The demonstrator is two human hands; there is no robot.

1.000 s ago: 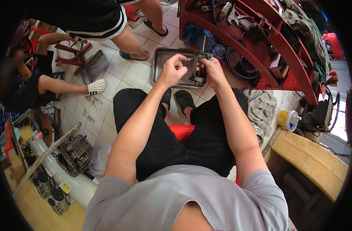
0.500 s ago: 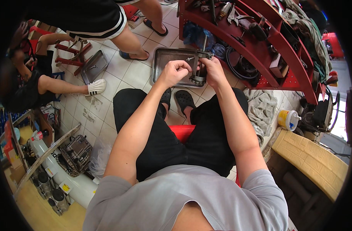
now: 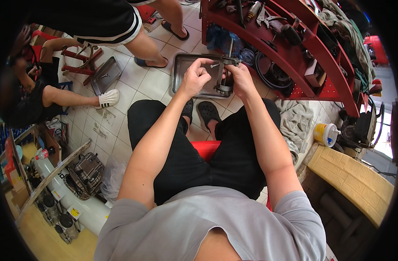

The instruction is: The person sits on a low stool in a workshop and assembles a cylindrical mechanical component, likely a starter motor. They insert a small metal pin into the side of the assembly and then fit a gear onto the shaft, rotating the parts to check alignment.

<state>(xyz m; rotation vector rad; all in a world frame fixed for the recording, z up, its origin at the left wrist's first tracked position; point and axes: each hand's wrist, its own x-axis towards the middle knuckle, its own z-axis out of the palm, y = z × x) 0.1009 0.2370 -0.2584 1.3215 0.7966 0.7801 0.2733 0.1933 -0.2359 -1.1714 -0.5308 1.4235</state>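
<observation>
My right hand (image 3: 241, 79) grips a dark metal assembly (image 3: 224, 78) with a long upright shaft and a toothed or ridged round end at the bottom. A small bolt (image 3: 214, 65) sticks out of the left side of the assembly. Beside it, my left hand (image 3: 194, 79) has the index finger stretched toward the bolt's head, the thumb apart and the other fingers curled. Nothing shows in that hand; whether the fingertip touches the bolt I cannot tell. Beneath both hands a shallow metal tray (image 3: 177, 71) lies on the tiled floor.
At the right stands a red rack (image 3: 290, 56) with pliers and other tools. Rags (image 3: 297, 124) and a yellow-and-white tub (image 3: 326, 135) lie nearer. Two other people are at the upper left, beside a second tray (image 3: 107, 76). A white tank (image 3: 73, 191) stands at the lower left.
My left hand has drawn slightly back to the left, and its index finger has straightened out from a bent pose near the bolt. My right hand and the assembly have barely moved.
</observation>
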